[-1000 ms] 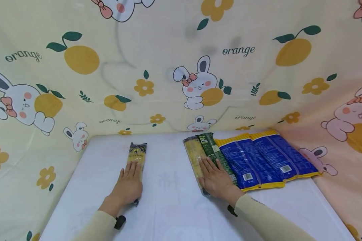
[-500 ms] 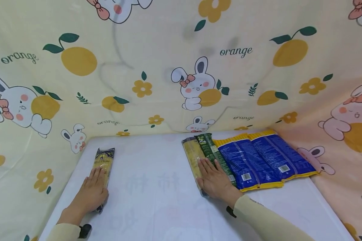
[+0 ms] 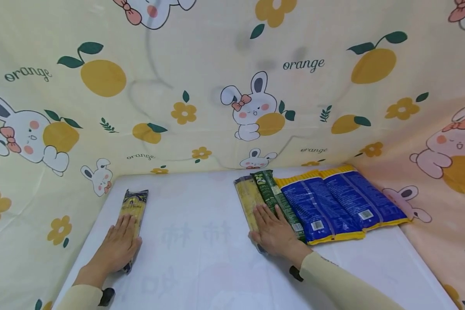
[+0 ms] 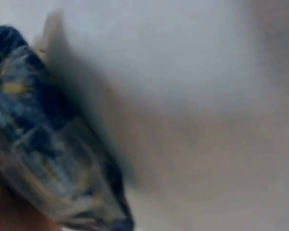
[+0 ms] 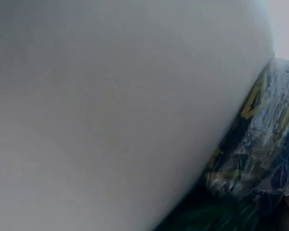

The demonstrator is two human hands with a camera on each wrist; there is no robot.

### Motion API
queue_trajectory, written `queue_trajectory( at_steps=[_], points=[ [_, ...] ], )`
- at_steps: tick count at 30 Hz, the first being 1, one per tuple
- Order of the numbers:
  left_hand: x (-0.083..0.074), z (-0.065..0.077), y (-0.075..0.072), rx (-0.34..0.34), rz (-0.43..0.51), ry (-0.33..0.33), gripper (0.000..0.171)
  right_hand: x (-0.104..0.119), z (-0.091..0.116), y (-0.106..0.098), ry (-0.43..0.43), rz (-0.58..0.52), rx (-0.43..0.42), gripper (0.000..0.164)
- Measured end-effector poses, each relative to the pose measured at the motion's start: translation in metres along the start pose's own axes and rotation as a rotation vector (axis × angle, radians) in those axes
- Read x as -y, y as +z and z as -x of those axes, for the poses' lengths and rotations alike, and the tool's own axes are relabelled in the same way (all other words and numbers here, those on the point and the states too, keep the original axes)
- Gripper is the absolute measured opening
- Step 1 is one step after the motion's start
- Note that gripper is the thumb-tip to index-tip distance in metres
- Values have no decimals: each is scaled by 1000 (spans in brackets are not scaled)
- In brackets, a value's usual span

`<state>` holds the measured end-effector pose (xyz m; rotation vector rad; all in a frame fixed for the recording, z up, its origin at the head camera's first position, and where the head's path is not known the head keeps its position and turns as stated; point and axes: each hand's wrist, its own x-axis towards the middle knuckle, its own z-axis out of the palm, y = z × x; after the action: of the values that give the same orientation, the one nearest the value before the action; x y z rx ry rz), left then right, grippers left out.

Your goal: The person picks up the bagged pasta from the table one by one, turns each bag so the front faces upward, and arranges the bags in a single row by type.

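In the head view a slim pack of yellow spaghetti [image 3: 133, 206] with dark ends lies on the left side of the white table. My left hand [image 3: 118, 247] lies over its lower half, fingers straight and together. The left wrist view shows the pack's blue crinkled end [image 4: 53, 139], blurred. Right of centre, my right hand [image 3: 276, 232] rests with extended fingers across a second spaghetti pack [image 3: 246, 193] and the edge of a slim green pack [image 3: 266, 185] beside it. A crinkled clear-and-blue wrapper end [image 5: 260, 139] shows in the right wrist view. Both palms are hidden.
Two large blue bags with yellow ends [image 3: 314, 211] lie side by side right of the green pack, the farther one [image 3: 362, 200] near the table's right edge. A curtain [image 3: 201, 64] printed with rabbits and oranges hangs around the white table [image 3: 201, 267].
My left hand and the spaghetti pack under it have slid left across the table, mostly during the first half second. The right hand and its packs stay in place.
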<state>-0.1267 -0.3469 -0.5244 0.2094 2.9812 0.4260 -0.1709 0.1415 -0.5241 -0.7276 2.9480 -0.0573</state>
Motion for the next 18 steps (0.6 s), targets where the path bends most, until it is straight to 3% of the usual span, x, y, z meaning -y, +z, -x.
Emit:
queue_trajectory(
  at_steps=[4, 7, 10, 13, 18],
  points=[
    [-11, -6, -7, 55, 5, -53, 81, 10, 11, 2, -7, -41, -13, 77],
    [-30, -15, -12, 58, -28, -104, 79, 22, 21, 6, -20, -52, -25, 77],
    [-64, -29, -13, 7, -72, -90, 69, 37, 30, 8, -37, -58, -38, 75],
    [-105, -50, -10, -41, -95, -21, 60, 54, 36, 9, -34, -57, -30, 74],
    [-174, -92, 1, -51, -75, 53, 53, 74, 48, 9, -8, -135, -4, 74]
  ],
)
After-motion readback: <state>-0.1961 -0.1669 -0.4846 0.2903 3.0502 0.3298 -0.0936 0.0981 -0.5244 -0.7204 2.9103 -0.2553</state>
